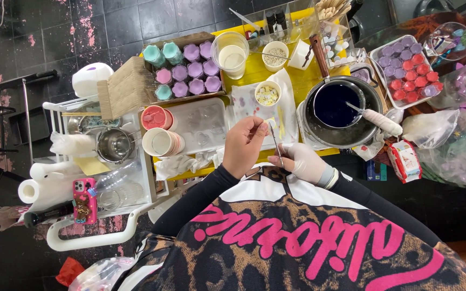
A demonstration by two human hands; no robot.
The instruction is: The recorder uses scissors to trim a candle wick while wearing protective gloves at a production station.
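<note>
Left hand [244,145]: bare, centre of frame, fingertips pinched on upper end of a thin metal tool [274,141].
Right hand [304,161]: whitish glove, just right of centre, fingers closed around lower end of same tool.
Tool: slim, shiny, rigid; tip holds a small pale bit, too small to tell what.
Done so far: box of purple, pink and teal pots [187,70] filled, upper centre; tray of purple and red pieces [405,73] filled, upper right.
Left to do: clear mould tray [200,124] looks empty; dark blue liquid in pan [333,105] unpoured.
Small white cup [267,93]: pale yellow chips inside, just above hands.
Table [254,70]: yellow, cluttered.
Textures: glossy liquid, waxy matte pots, crinkled plastic bags at right edge.
</note>
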